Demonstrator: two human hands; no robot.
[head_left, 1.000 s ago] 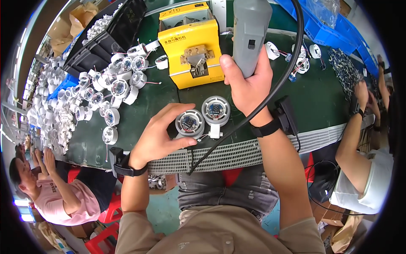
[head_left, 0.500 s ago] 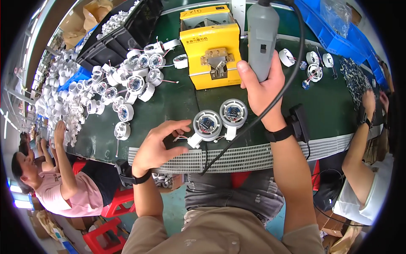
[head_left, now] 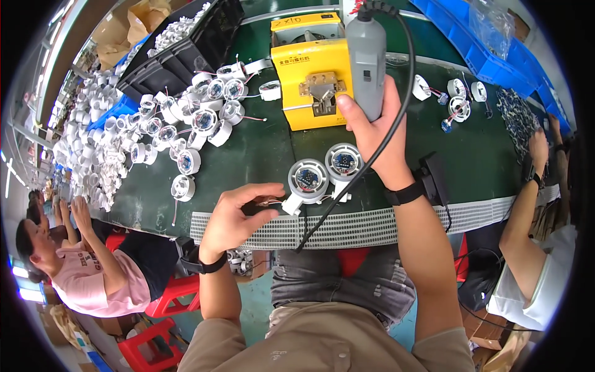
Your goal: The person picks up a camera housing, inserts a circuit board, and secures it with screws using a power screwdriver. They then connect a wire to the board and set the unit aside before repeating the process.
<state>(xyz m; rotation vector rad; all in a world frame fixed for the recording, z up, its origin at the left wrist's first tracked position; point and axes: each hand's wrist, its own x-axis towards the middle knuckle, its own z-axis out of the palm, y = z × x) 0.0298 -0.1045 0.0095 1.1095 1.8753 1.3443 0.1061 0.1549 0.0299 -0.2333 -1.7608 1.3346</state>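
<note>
Green surface [head_left: 260, 155] — two round white housings [head_left: 308, 180], circuit boards exposed; left hand [head_left: 238, 214] pinches their wires, right hand [head_left: 372, 133] clamps grey screwdriver [head_left: 367, 59].

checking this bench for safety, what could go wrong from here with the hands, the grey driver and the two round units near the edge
The grey electric screwdriver is held raised in the right hand; its black cable trails right beside the two round white units and might drag them. The left hand pinches thin wires at one unit's clip, so a tug may strain them. Both units sit near the table edge and could slide off.
</note>
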